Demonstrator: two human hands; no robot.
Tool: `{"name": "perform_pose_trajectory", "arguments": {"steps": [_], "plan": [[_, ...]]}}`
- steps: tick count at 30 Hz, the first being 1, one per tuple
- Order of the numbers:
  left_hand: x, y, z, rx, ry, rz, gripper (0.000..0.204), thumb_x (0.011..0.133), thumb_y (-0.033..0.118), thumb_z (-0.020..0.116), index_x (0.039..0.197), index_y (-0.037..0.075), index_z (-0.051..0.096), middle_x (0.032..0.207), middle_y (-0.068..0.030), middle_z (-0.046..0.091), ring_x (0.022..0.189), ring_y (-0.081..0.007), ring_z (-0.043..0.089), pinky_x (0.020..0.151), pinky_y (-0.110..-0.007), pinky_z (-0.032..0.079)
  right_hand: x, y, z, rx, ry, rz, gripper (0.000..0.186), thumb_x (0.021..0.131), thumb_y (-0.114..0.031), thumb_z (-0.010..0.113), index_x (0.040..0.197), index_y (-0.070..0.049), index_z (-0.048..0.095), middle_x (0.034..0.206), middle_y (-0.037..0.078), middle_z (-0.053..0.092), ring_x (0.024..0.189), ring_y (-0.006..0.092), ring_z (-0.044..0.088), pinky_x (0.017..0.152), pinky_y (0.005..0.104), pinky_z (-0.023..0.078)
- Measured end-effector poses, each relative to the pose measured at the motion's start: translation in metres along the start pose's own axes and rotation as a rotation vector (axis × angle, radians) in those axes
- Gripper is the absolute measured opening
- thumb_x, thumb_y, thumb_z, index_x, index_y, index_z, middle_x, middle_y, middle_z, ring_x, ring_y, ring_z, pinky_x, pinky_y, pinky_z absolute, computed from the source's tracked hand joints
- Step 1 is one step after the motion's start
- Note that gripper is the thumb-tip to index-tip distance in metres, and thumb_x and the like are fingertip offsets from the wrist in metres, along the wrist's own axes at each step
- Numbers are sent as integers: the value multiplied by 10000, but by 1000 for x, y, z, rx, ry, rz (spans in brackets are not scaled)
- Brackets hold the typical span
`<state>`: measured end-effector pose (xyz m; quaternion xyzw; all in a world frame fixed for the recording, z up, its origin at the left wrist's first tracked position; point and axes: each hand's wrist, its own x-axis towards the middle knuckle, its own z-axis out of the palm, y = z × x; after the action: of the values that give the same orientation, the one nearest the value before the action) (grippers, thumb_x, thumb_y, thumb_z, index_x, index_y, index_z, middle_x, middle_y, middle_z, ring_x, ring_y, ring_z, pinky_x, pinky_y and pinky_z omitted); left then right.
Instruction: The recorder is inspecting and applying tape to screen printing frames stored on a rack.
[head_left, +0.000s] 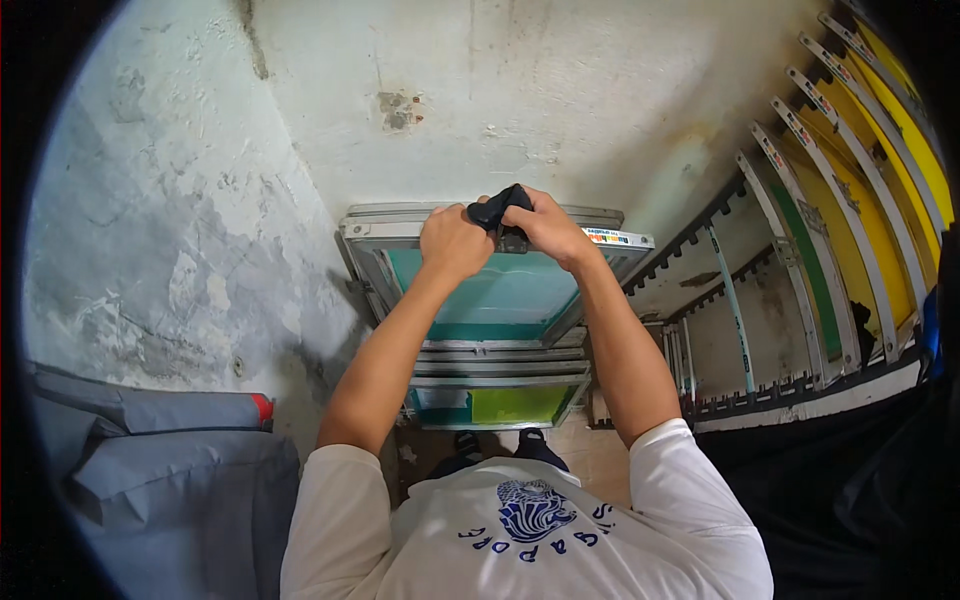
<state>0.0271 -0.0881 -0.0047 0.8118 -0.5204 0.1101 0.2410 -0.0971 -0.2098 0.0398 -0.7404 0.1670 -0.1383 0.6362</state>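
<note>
Both hands meet over the top bar of a metal-framed printing screen [470,295] with teal mesh, which leans upright near the wall. A bunched black cloth [503,208] lies between them, partly over the bar. My right hand [548,230] is closed round the cloth, its thumb pressed on it. My left hand [455,240] is closed at the cloth's left side, against the bar; its fingertips are hidden. Part of a dark piece shows below the cloth on the bar.
More framed screens [500,403] are stacked nearer my feet, one green and teal. At right, a slotted rack [745,408] holds several upright screens with yellow and green mesh. Grey covering cloth [190,480] lies at left beside a rough, stained wall [180,250]. Dark fabric [800,490] spreads at lower right.
</note>
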Motion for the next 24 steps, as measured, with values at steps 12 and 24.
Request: {"name": "perform_pose_trajectory", "arguments": {"steps": [12,24], "plan": [[-5,6,-10,43,-45,-15,268,892,266,649,1126,135,670,894,-152,723,858,-397,701,806,-511,555,-5,-3,0,38,73,44,284,949,-181,550,1109,-36,735,955,8,702,859,115,609,772,276,499],[-10,12,-12,55,-22,-70,297,894,258,646,1163,137,677,871,-159,724,850,-393,700,824,-502,546,-7,-4,5,-30,-5,1,297,958,-170,582,1152,-14,742,997,34,734,886,121,641,797,291,531]]}}
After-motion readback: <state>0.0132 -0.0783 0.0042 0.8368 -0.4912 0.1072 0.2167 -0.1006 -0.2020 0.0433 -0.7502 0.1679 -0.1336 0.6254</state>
